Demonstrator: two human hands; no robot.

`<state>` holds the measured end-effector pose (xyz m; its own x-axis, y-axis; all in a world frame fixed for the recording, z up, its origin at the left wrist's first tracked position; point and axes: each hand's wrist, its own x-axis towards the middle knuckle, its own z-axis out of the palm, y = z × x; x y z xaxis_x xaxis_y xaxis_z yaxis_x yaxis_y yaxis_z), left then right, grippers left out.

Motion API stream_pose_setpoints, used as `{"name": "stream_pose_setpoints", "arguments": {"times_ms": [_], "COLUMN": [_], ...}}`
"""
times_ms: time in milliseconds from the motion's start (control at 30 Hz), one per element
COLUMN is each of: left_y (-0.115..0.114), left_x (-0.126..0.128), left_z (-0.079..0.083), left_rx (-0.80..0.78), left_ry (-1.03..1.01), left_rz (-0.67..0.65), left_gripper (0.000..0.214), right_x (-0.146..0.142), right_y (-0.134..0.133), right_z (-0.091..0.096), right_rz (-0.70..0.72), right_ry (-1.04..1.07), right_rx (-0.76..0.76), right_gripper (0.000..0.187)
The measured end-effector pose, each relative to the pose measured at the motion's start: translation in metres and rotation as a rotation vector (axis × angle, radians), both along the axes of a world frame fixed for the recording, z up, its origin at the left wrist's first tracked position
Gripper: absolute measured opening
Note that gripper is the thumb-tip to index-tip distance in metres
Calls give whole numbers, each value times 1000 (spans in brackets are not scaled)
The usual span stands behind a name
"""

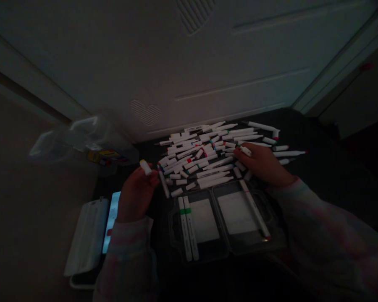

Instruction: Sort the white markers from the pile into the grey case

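My left hand point(136, 195) is closed on a white marker cap with a yellow end point(145, 167), raised at the left of a pile of markers. My right hand point(266, 164) reaches over the pile's right side, its fingers pinching a white marker cap point(245, 151). Loose white markers point(214, 181) and caps with coloured ends spread between and beyond both hands. Nearer to me lies an open clear case point(227, 248). Two green-banded markers point(189, 230) lie side by side in its left half, and one long marker point(255, 209) slants across the right half.
At the left stands a clear plastic box point(91, 132) with a yellow label. In front of it are a lit phone-like screen point(111, 218) and a white case point(87, 237). A pale panel with heart reliefs point(146, 112) rises behind the dark tabletop. The light is dim.
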<state>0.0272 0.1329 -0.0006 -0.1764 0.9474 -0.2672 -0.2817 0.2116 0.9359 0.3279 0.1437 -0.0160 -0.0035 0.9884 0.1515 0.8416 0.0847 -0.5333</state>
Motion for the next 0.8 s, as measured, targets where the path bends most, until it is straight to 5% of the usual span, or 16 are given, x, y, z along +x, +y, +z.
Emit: {"name": "stream_pose_setpoints", "arguments": {"times_ms": [200, 367, 500, 800], "left_y": [-1, -6, -10, -8], "left_x": [0, 3, 4, 3], "left_z": [0, -14, -19, -20], "left_rx": [30, 351, 564, 650], "left_ry": [-51, 701, 1241, 1380], "left_rz": [-47, 203, 204, 179], "left_gripper": [8, 21, 18, 16], "right_x": [-1, 0, 0, 0], "right_y": [1, 1, 1, 0], "right_z": [-1, -1, -2, -2], "right_rz": [-2, 12, 21, 10], "right_ry": [-16, -9, -21, 2], "right_rx": [-10, 13, 28, 31], "right_gripper": [23, 24, 25, 23]}}
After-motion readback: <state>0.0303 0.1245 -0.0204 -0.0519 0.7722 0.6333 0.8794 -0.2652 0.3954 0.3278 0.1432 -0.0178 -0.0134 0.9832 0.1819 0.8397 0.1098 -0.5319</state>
